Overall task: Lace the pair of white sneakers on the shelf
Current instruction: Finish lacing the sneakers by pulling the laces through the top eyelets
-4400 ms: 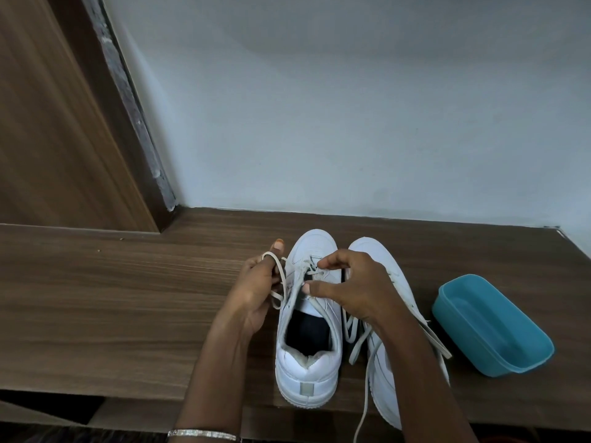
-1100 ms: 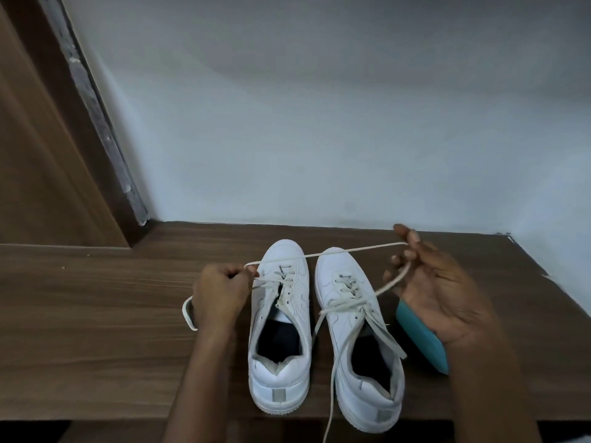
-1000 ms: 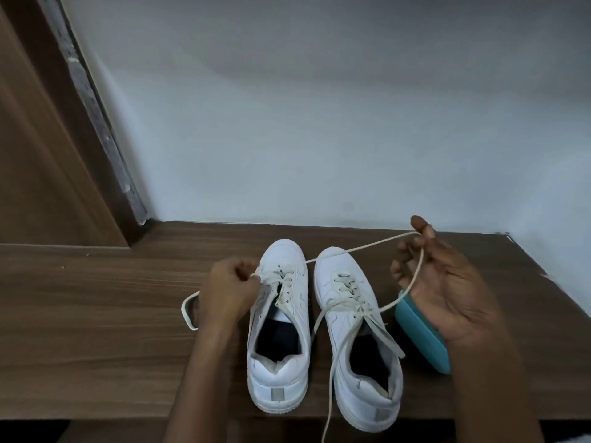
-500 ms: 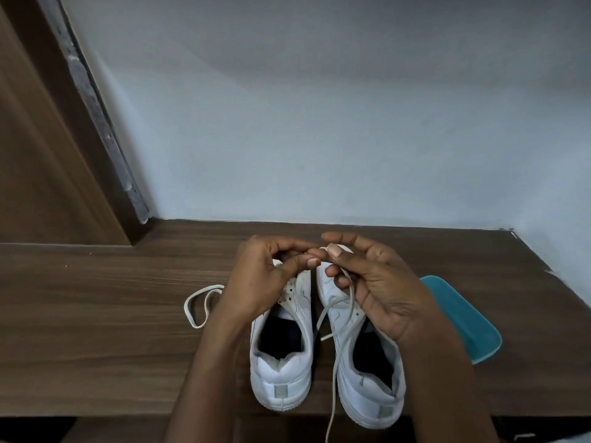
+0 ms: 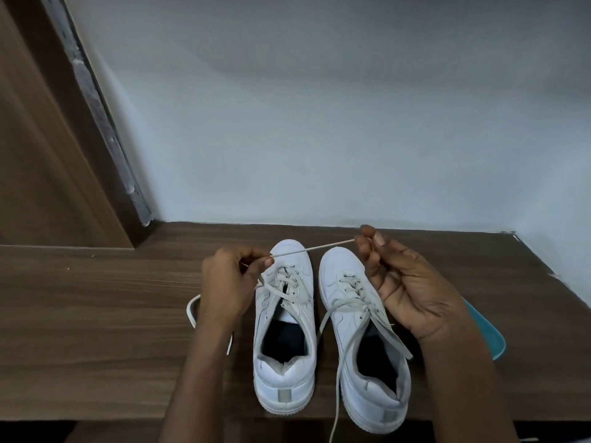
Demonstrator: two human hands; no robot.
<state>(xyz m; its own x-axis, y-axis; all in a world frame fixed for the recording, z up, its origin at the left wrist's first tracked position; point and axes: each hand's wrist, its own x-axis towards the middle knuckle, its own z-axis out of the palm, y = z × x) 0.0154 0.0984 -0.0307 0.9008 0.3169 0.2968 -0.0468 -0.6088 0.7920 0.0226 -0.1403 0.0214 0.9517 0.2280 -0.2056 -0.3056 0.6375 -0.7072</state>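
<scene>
Two white sneakers stand side by side on the wooden shelf (image 5: 96, 330), toes toward the wall. The left sneaker (image 5: 283, 330) is partly laced, and its white lace (image 5: 311, 248) is stretched taut above the toes between both hands. My left hand (image 5: 228, 282) pinches the lace just left of that shoe's eyelets, and a loop of slack lies on the shelf behind it. My right hand (image 5: 406, 282) pinches the lace's other end above the right sneaker (image 5: 364, 346), whose own laces hang loose over its side and the shelf's front edge.
A turquoise plastic tub (image 5: 486, 330) lies on the shelf right of the shoes, mostly hidden by my right forearm. A pale wall (image 5: 319, 139) closes the back, and a wooden panel (image 5: 41, 155) stands at the left. The shelf's front edge runs just below the heels.
Half a second ago both hands met over the shoes' toes. They have since moved apart, my right hand going right, and the lace is pulled taut between them.
</scene>
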